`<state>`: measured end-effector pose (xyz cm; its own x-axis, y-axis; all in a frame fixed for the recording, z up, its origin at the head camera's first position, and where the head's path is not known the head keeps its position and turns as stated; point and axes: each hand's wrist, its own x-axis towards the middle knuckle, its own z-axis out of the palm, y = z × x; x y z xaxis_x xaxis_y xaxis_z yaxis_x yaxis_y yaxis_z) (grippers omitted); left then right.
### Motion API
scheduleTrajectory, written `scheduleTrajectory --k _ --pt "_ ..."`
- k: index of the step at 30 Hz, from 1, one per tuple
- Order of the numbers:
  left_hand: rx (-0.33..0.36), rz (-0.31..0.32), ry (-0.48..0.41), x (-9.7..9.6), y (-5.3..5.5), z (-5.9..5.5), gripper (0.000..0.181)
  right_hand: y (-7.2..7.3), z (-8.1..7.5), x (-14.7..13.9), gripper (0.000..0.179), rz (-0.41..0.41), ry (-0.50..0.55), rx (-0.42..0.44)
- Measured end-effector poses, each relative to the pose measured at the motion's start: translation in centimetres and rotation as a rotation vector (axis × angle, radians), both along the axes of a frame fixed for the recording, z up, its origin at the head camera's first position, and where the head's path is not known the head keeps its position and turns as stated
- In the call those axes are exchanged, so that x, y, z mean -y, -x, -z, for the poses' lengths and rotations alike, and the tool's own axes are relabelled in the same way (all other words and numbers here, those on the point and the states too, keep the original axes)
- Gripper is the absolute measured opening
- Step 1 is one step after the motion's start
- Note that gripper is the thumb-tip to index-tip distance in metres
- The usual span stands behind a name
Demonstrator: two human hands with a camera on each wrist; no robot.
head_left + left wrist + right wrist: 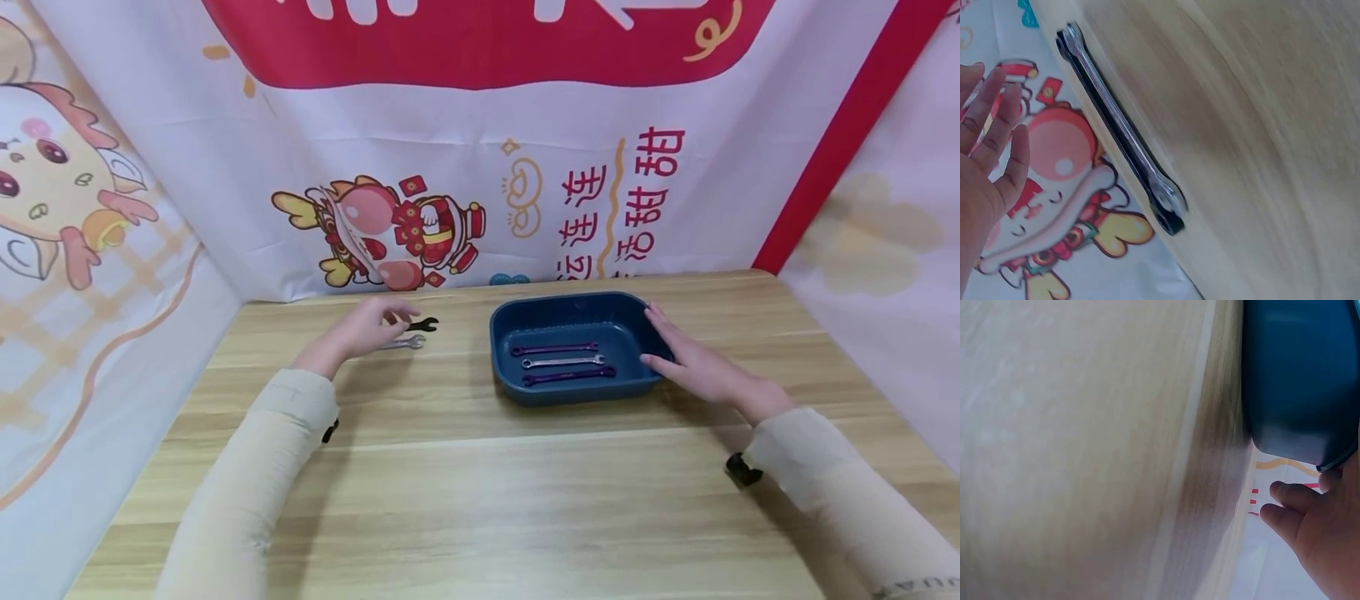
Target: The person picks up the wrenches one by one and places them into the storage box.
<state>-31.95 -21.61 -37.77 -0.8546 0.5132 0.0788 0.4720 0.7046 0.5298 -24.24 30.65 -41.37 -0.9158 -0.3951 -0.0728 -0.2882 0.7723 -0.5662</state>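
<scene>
My left hand [372,326] hovers over a black wrench [426,324] and a silver wrench [408,342]. In the left wrist view, its fingers [990,119] are apart from both tools, and the silver wrench [1119,115] lies alongside the black wrench [1166,220]. A dark blue basin [517,392] stands right of centre. Gripping its right rim is my right hand [697,364], thumb on the inner side. Inside lie a silver wrench [564,362] and two purple wrenches, one at the back [555,349] and one in front [570,377].
A wood-grain table [450,500] carries everything. Behind it hangs a printed cloth [465,133] with red lettering and cartoon figures, meeting the table's back edge. Another printed cloth [97,275] closes off the left side.
</scene>
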Motion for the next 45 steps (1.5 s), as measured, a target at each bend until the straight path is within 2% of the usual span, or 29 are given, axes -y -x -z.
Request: scheduleTrajectory --k 5,8,15,19,23,33,45 --pt "-0.010 -0.016 -0.018 1.5 0.4 0.5 0.032 0.0 -0.4 0.0 0.087 0.001 -0.007 0.003" --pt "0.011 -0.020 0.008 1.9 0.5 0.7 0.032 0.0 -0.5 0.0 0.088 0.001 -0.012 0.012" --pt "0.077 -0.042 0.060 2.1 0.5 1.6 0.033 0.0 -0.3 0.1 0.087 -0.001 -0.031 0.002" --pt "0.114 -0.064 0.104 2.1 0.8 2.0 0.043 -0.1 -0.4 0.2 0.088 -0.006 -0.032 -0.005" --pt "0.138 -0.056 0.136 2.2 1.0 2.1 0.049 -0.2 -0.4 0.4 0.088 -0.004 -0.033 -0.003" --pt "0.111 -0.040 0.209 3.0 1.4 2.7 0.055 0.1 -0.3 0.2 0.086 -0.003 -0.015 0.001" --pt "0.120 -0.058 0.226 2.7 1.7 2.9 0.057 0.1 -0.3 0.1 0.086 0.008 -0.026 0.006"
